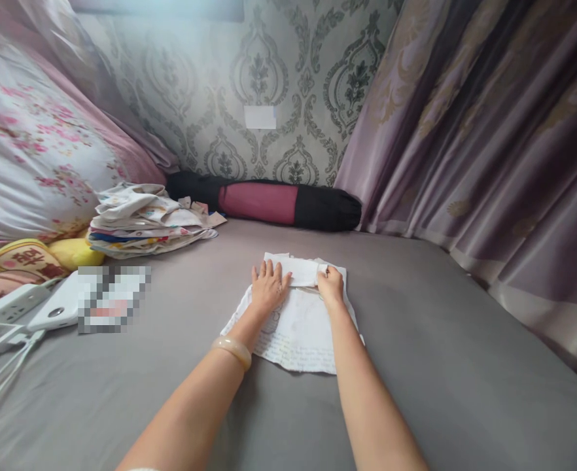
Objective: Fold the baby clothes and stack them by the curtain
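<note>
A white cloth garment with lines of small printed lettering near its lower edge is laid flat on a smooth grey bed sheet, in front of the person and between the two forearms. At its far end, a narrow white folded band of cloth is formed across the width. The left hand is laid palm down with fingers spread, pressed on the left part of the band; its grip is wide, with nothing clasped. By the right hand, the band's right end is held in a narrow grip, the fingers curled in and the thumb set against the cloth. A pale, smooth, round bangle is worn on the left wrist.

Beyond the left hand, well apart from the garment, a stack of folded, mostly white printed clothes is set down. Behind it, along the patterned grey wall, a long black and maroon cylindrical bag is laid. Near the left edge, a white power strip with sockets is placed beside a white rectangular device; a flat object next to it is obscured by pixelation.
</note>
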A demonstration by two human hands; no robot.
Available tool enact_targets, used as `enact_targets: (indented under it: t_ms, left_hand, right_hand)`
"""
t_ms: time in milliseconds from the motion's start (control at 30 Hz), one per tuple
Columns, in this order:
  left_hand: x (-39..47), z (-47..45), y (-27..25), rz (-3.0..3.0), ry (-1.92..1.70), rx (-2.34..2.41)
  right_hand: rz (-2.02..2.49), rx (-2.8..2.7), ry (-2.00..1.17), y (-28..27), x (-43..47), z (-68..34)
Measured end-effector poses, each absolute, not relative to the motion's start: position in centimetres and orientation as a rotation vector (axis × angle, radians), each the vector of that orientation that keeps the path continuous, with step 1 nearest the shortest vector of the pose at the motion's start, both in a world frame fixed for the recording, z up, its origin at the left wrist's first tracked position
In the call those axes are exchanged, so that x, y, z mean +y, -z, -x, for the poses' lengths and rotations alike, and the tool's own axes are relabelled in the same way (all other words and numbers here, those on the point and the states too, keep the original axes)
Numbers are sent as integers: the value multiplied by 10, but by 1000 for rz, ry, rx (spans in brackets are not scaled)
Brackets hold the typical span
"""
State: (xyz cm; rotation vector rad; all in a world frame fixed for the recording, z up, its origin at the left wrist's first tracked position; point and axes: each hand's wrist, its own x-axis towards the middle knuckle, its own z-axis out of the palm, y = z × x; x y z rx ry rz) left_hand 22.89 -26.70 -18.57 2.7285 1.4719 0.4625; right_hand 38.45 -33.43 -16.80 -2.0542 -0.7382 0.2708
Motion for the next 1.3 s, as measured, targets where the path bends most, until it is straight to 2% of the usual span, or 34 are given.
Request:
enact_targets:
  t_ms: [300, 400, 500, 667, 1100, 1300]
  left_hand:
    - [-265, -229, 181, -2712, -310, 1462]
    - [-262, -231, 175, -2667, -252, 1440]
    - [-259, -235, 173, -2758, -353, 1363]
    - [-254, -242, 178, -2898, -441, 1148]
    - [-246, -245, 176, -2865, -319, 1087]
    - [-234, -239, 164, -2867, -338, 976]
  right_hand:
    - [2257, -811, -108, 162, -347, -382]
    - [2325, -978, 64, 163, -347, -376]
    - [2307, -1262, 157, 164, -345, -364]
    - [2328, -1522, 59, 169, -343, -344]
    - [2426, -1520, -113, 159, -338, -346]
    - [2387, -1699, -44, 143, -331, -370]
